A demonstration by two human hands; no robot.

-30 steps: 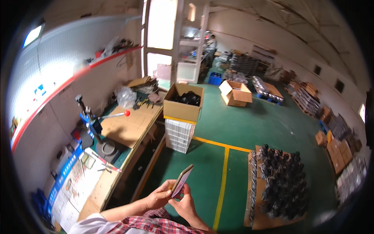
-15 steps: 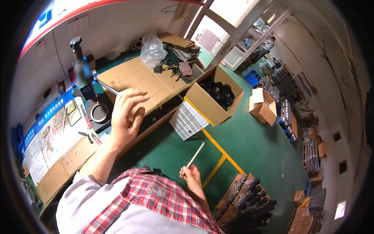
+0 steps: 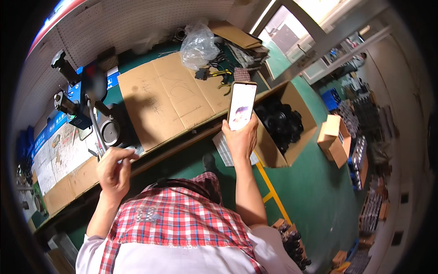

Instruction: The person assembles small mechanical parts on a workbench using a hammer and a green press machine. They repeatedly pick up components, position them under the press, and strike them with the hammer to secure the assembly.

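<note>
A smartphone (image 3: pixel 242 105) with a bright, lit screen is held upright in my right hand (image 3: pixel 241 140), its fingers wrapped round the lower part. My left hand (image 3: pixel 114 172) is at the front edge of the bench, fingers curled at the lower end of a metal lever (image 3: pixel 96 124). Exactly how the fingers sit on the lever is partly hidden. The lever belongs to a blue and black hand press (image 3: pixel 78 98) on the bench. Beside the press is a round metal piece (image 3: pixel 110 132) on a dark base.
Flat cardboard (image 3: pixel 171 93) covers the bench, with a clear plastic bag (image 3: pixel 199 45) and yellow-handled pliers (image 3: pixel 223 73) behind. A carton (image 3: pixel 306 125) of black round parts stands right of the bench, above a light plastic crate (image 3: pixel 222 148). Another open carton (image 3: pixel 334 138) sits on the floor.
The right hand has risen from low at my side to over the bench edge, turning the phone's screen into view. My left hand and the lever have swung down toward me.
</note>
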